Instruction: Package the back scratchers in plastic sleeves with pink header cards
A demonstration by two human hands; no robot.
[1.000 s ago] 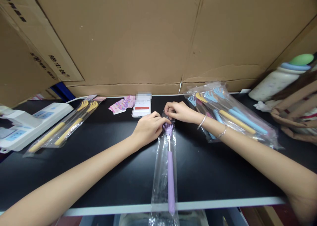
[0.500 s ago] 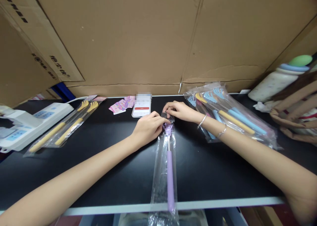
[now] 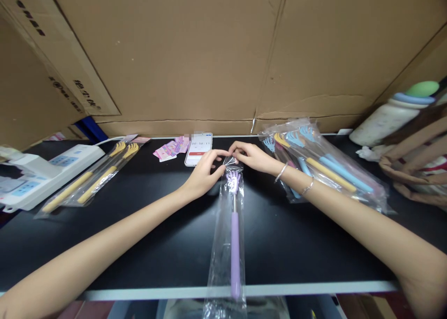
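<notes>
Hands (image 3: 223, 163) — both at clear bag's (image 3: 223, 244) far end.

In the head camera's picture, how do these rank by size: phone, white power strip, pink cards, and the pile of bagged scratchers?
1. Pile of bagged scratchers
2. White power strip, though cut off by the left edge
3. Phone and pink cards: too alike to rank
</notes>
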